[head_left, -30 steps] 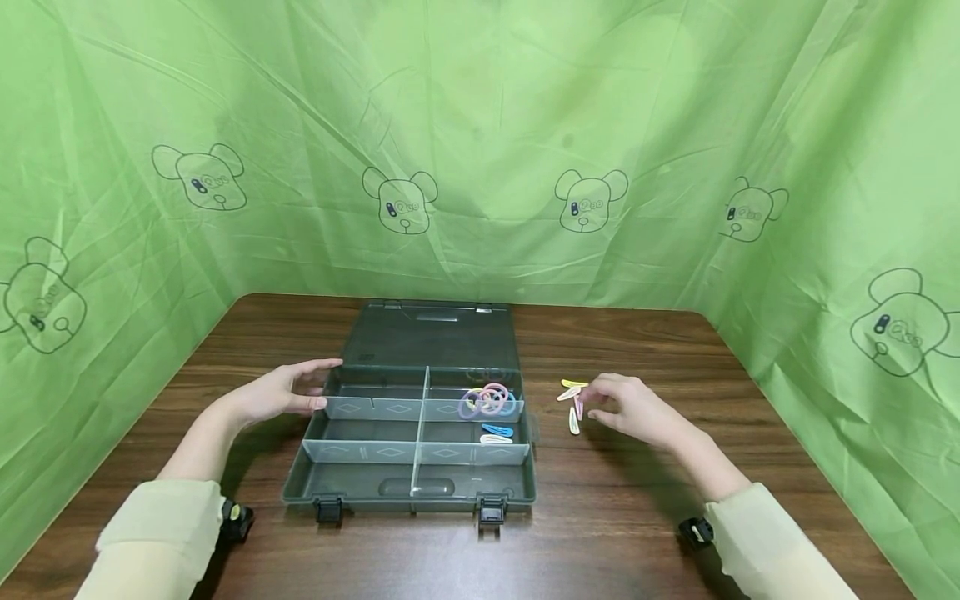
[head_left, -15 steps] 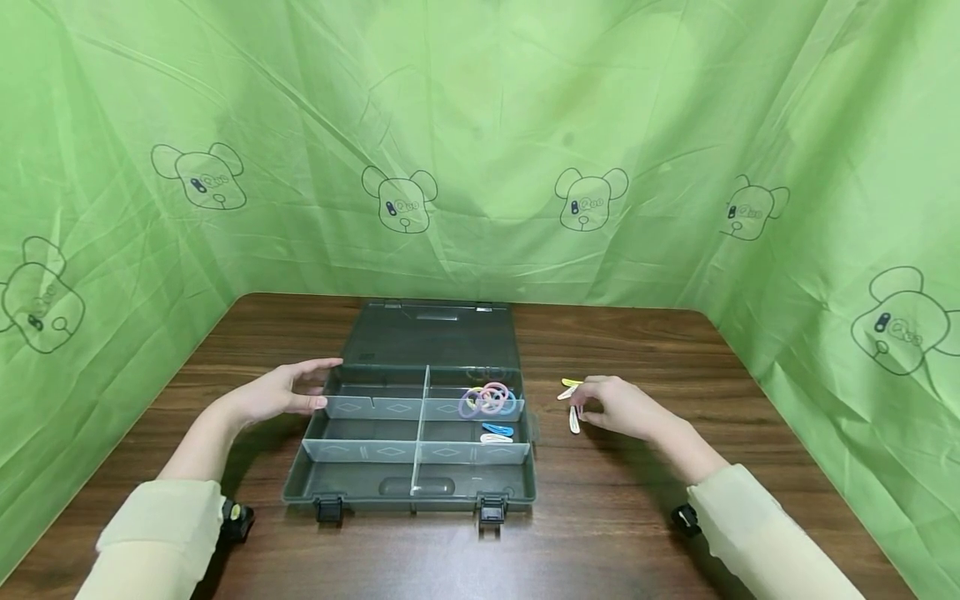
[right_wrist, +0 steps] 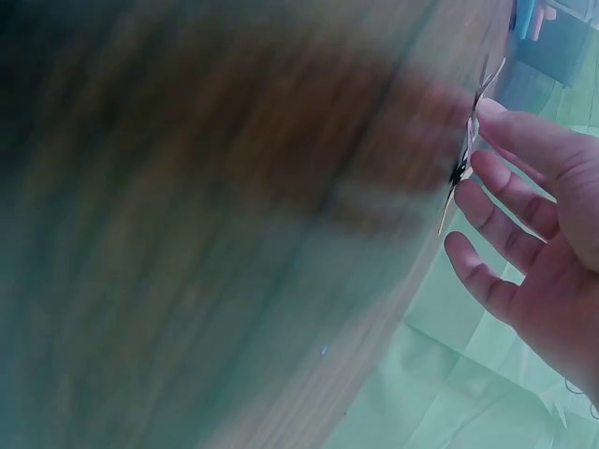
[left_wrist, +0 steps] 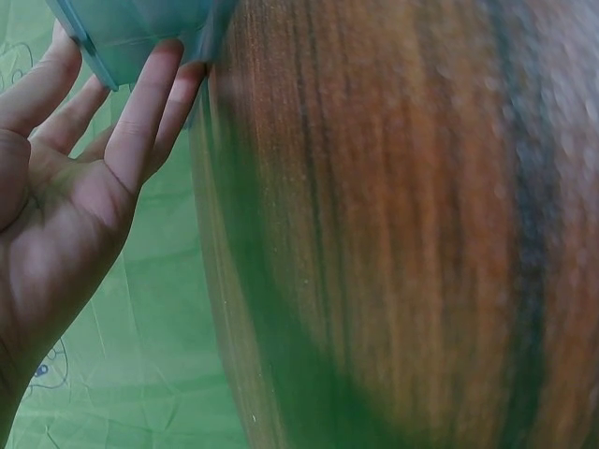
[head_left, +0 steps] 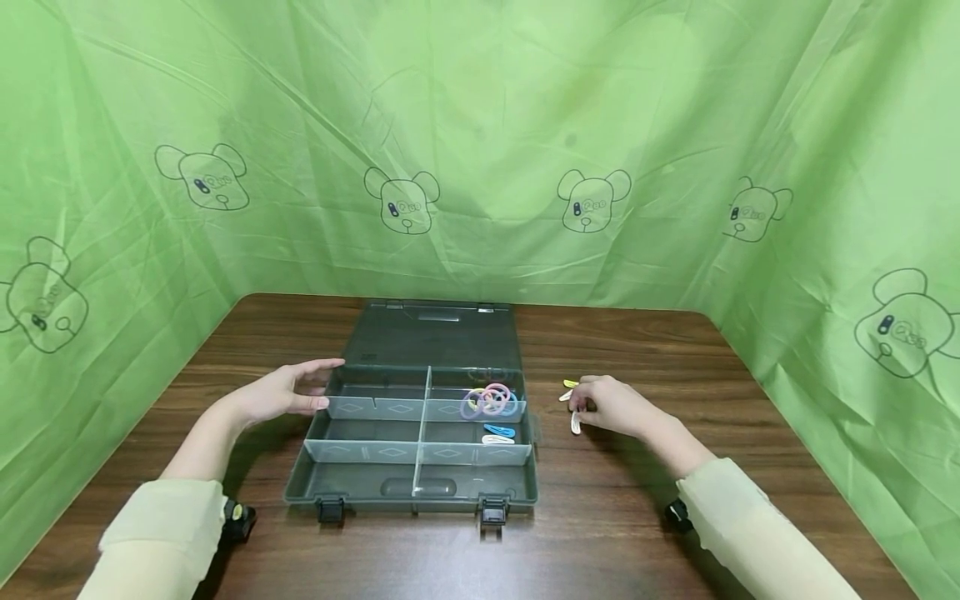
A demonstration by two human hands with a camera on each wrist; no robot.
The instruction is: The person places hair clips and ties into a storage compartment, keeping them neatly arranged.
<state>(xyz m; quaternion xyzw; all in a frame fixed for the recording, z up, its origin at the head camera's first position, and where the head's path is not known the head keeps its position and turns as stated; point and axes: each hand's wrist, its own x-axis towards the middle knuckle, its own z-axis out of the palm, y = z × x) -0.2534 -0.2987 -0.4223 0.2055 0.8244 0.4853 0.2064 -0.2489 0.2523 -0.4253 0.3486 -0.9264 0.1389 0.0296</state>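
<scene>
A grey translucent compartment box [head_left: 360, 503] lies with its lid swung back. My left hand [head_left: 273, 393] rests at its left side, thumb at the rim and straight fingers against the wall in the left wrist view. On the table right of the box, my right hand [head_left: 615, 406] has its bent fingertips down among small snap hair clips. A white clip [head_left: 576, 425] shows below the fingertips, a pale clip [head_left: 566, 396] and a yellow clip [head_left: 571, 383] beyond them. A pink-purple clip is hidden under the hand; I cannot tell whether the fingers pinch it.
Coloured hair ties [head_left: 491, 400] lie in the box's back right compartment. In the middle right one are a blue clip [head_left: 499, 431] and a white hair clip [head_left: 498, 440]. The lid [head_left: 435, 333] lies flat behind; a green curtain [head_left: 495, 250] surrounds the wooden table [head_left: 637, 333].
My right hand and forearm have shifted slightly left, over the pink-purple clip, which was visible before. My left hand and the box keep their places.
</scene>
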